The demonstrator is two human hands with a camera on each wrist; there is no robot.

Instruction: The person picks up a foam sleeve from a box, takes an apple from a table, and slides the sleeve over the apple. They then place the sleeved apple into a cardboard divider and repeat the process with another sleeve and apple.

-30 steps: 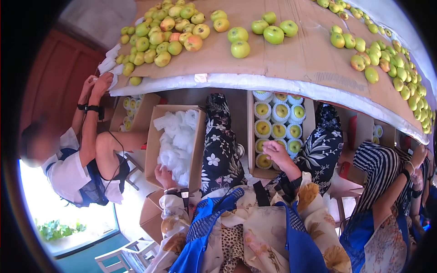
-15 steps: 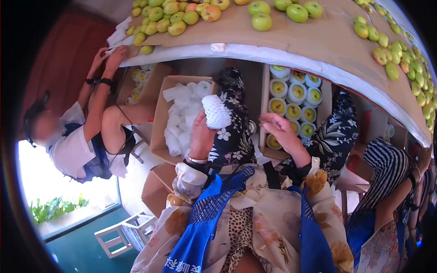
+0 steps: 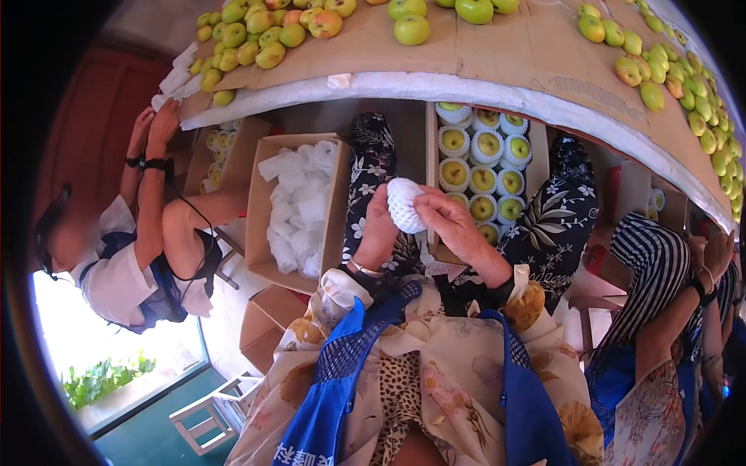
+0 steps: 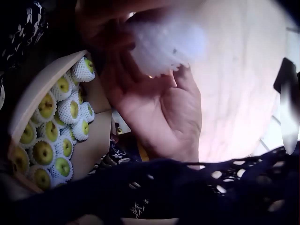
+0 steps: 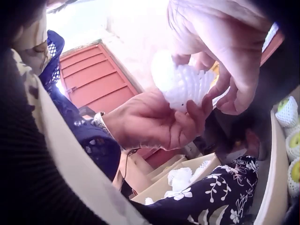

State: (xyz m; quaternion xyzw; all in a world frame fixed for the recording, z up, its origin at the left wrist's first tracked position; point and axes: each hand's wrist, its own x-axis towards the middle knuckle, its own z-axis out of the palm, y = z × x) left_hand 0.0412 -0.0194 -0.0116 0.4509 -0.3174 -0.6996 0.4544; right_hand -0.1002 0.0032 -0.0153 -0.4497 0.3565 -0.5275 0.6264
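In the head view a white foam fruit net (image 3: 404, 206) is held up between the two hands, over the patterned trouser leg (image 3: 371, 159). My left hand (image 3: 378, 229) grips it from the left and below, with the fingers curled round it in the right wrist view. My right hand (image 3: 458, 225) pinches its right side, the fingertips (image 5: 180, 58) at the netting. What is inside the net is hidden. Beside the right hand stands a carton (image 3: 432, 147) with rows of green apples (image 3: 483, 180) in foam nets. Left of the left hand is a carton (image 3: 255, 225) of loose foam nets (image 3: 299, 206).
A cardboard-covered table (image 3: 497, 62) runs across the top, with piles of green apples (image 3: 268, 35) on it. One person (image 3: 116, 248) sits at the left, another in striped trousers (image 3: 653, 264) at the right. A low white stool (image 3: 210, 419) stands at lower left.
My left hand has left the carton of loose nets with a foam net and moved right. My right hand has come left from beside the apple carton and now pinches the net.
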